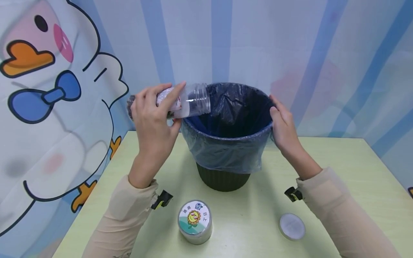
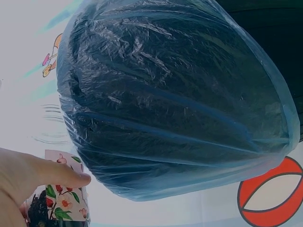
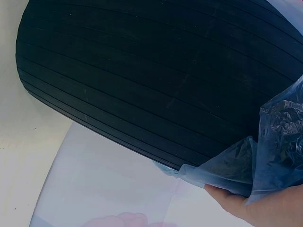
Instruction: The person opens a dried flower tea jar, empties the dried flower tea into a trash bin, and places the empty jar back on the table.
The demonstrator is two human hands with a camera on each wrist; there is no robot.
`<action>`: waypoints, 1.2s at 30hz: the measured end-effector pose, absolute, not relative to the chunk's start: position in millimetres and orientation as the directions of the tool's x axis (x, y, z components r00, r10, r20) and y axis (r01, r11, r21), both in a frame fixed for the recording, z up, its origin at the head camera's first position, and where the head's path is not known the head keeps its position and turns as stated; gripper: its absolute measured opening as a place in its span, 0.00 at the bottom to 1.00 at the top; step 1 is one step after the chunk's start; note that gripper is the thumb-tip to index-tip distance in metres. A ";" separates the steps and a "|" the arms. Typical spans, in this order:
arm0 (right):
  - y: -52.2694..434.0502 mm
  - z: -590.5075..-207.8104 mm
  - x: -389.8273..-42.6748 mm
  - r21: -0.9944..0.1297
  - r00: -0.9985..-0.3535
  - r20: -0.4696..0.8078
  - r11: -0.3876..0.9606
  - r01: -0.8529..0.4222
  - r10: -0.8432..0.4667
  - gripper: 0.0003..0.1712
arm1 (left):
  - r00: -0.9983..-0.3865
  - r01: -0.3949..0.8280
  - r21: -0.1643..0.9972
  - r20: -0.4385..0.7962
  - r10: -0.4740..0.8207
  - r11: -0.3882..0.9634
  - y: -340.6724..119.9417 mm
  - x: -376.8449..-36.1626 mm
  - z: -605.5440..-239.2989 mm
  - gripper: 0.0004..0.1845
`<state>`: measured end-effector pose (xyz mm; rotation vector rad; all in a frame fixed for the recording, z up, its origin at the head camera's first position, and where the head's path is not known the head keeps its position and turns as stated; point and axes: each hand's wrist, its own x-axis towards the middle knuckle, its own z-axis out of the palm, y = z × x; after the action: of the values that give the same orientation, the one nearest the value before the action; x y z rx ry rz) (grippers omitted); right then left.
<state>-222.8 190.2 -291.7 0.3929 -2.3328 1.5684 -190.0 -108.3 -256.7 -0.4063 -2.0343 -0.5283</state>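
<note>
My left hand [image 1: 153, 120] grips a clear plastic jar [image 1: 195, 102], tipped on its side with its uncapped mouth at the left rim of the bin. Dark contents show near the jar's base, and a floral label [image 2: 66, 201] wraps its side. The dark ribbed trash bin [image 1: 222, 181] is lined with a translucent blue plastic bag [image 1: 226, 154] folded down over its rim. On the far right of that rim, my right hand [image 1: 284, 125] holds the bag's edge and the bin between thumb and fingers. The bottom of the bin's inside is hidden.
A short round container [image 1: 195, 222] with a sunflower picture on top stands at the front of the pale table [image 1: 251, 222]. Further right lies a round whitish lid [image 1: 292, 226]. Behind the table hangs a striped blue backdrop [image 1: 251, 43] with a cartoon bird at left.
</note>
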 end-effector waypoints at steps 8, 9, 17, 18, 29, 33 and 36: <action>190.7 -291.0 -222.8 -0.846 -0.918 0.394 0.369 -0.386 -0.056 0.31 | -0.443 0.463 0.112 0.888 0.120 0.879 -106.6 -191.8 -255.9 0.36; 190.6 -290.9 -222.9 -0.846 -0.918 0.394 0.370 -0.385 -0.056 0.31 | -0.441 0.463 0.110 0.889 0.121 0.879 -106.2 -192.0 -255.6 0.36; 191.2 -290.9 -223.4 -0.844 -0.917 0.395 0.371 -0.386 -0.054 0.31 | -0.423 0.462 0.052 0.890 0.169 0.885 -103.5 -195.2 -256.7 0.37; 191.2 -291.0 -223.4 -0.844 -0.917 0.395 0.372 -0.386 -0.056 0.31 | -0.420 0.464 0.047 0.891 0.173 0.885 -103.2 -195.6 -257.2 0.37; 191.3 -291.0 -224.2 -0.845 -0.916 0.397 0.367 -0.389 -0.055 0.31 | -0.394 0.470 -0.002 0.895 0.211 0.883 -101.0 -198.1 -255.7 0.35; 191.0 -291.2 -224.1 -0.843 -0.915 0.399 0.371 -0.390 -0.055 0.31 | -0.393 0.463 -0.017 0.892 0.222 0.886 -101.2 -199.7 -256.6 0.32; 190.7 -291.5 -223.9 -0.842 -0.915 0.399 0.372 -0.391 -0.058 0.31 | -0.395 0.460 -0.022 0.890 0.227 0.888 -100.6 -199.6 -257.0 0.31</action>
<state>-223.9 190.7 -291.5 0.3953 -2.3338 1.5581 -199.6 -100.6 -257.0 -0.4994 -1.9930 -0.2755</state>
